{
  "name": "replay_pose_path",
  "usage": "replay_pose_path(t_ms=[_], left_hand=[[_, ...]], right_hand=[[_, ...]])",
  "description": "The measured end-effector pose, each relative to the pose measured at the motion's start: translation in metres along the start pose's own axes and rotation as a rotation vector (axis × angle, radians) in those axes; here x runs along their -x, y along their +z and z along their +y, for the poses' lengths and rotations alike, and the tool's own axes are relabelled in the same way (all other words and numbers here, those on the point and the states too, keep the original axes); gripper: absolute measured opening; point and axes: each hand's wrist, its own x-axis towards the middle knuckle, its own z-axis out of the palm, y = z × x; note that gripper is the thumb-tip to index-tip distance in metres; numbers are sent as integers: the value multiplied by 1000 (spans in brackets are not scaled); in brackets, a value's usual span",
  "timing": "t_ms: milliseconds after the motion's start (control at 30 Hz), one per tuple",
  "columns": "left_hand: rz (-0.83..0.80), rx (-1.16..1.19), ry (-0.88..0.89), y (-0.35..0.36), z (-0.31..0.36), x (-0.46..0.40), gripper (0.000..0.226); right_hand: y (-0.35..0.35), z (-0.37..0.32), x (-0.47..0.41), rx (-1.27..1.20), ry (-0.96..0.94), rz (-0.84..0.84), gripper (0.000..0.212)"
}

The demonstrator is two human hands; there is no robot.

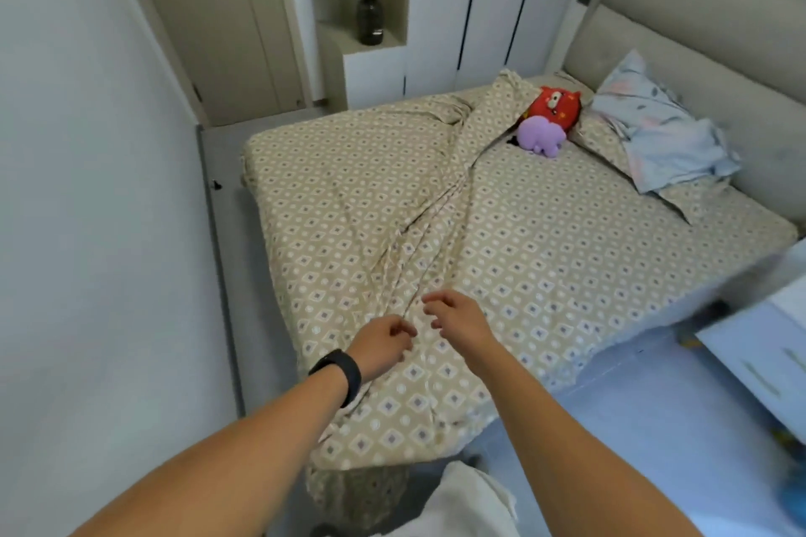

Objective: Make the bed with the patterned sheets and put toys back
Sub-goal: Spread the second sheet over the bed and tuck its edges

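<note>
Our left hand and right hand hover loosely curled, empty, over the patterned sheet, whose bunched ridge runs toward the frame's upper right.

Soft even daylight across my view, no hard glare, faint shadows under my forearms, wide-angle bend curving the pale grey wall and padded beige headboard, white drawer unit smeared at right edge, overall slightly soft
</note>
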Motion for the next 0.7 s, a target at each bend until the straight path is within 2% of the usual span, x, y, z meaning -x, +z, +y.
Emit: replay_pose_path(t_ms=[233,433,533,700], left_hand=[[-68,49,191,-18,51,13,17],[-76,48,264,-44,62,13,15],[-59,45,217,-62,61,5,16],[-57,68,190,-96,60,-18,17]], right_hand=[[-20,-21,34,154,-102,88,15],[-24,-40,30,77,-171,119,11],[-22,-51,23,64,-155,90,10],[-16,-73,9,82,-153,132,9]])
